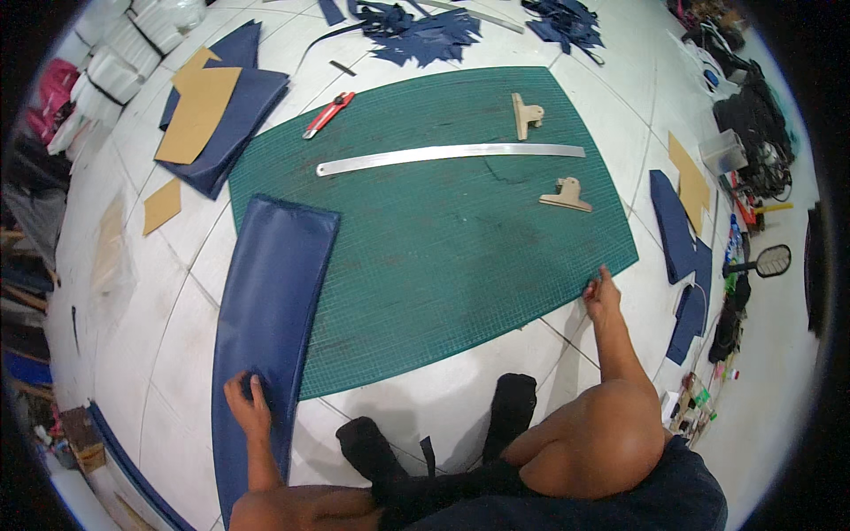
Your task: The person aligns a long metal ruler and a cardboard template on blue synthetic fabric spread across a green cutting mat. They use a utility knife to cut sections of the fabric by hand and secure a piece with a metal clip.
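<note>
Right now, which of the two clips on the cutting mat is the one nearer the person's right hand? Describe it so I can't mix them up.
Start from the green cutting mat and find the long metal ruler lying across its upper part. The tan clip you want lies below the ruler's right end, toward the right hand at the mat's corner. The other tan clip sits above the ruler.

One green cutting mat (443,239), one long steel ruler (452,157), two tan clips (526,115) (565,195), one red utility knife (328,114) and one folded blue fabric strip (270,310) are counted on the floor.
</note>
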The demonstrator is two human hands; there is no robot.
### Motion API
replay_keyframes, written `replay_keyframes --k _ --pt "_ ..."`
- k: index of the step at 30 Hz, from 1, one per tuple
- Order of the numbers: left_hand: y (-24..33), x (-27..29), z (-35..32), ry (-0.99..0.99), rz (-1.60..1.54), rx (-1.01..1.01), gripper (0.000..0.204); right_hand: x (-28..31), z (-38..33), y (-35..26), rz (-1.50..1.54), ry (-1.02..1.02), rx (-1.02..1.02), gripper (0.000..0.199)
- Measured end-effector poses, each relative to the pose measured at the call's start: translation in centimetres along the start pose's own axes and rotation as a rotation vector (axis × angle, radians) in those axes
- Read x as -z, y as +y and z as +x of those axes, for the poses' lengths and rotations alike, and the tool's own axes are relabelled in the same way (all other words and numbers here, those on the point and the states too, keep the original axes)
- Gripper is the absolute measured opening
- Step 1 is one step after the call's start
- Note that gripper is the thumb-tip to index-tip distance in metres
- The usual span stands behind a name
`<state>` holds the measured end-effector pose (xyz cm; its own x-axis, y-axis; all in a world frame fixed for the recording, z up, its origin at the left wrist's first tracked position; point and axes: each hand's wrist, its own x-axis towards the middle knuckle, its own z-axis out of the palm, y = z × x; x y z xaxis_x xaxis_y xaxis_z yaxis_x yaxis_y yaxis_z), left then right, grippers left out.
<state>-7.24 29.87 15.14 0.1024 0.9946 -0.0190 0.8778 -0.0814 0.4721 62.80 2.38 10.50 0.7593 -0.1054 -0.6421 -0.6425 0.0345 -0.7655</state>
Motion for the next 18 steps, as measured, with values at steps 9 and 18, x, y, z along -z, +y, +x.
replay_keyframes --k 9,18 --pt "-8.8 4.1 1.8 0.184 0.184 0.165 0.042 0.0 3.9 -1.1 -0.279 -0.169 -0.087 0.058" --pt "-13.4 4.6 2.1 -0.013 0.201 0.229 0.034 3.0 6.4 -1.1 -0.103 -0.165 -0.161 0.025"
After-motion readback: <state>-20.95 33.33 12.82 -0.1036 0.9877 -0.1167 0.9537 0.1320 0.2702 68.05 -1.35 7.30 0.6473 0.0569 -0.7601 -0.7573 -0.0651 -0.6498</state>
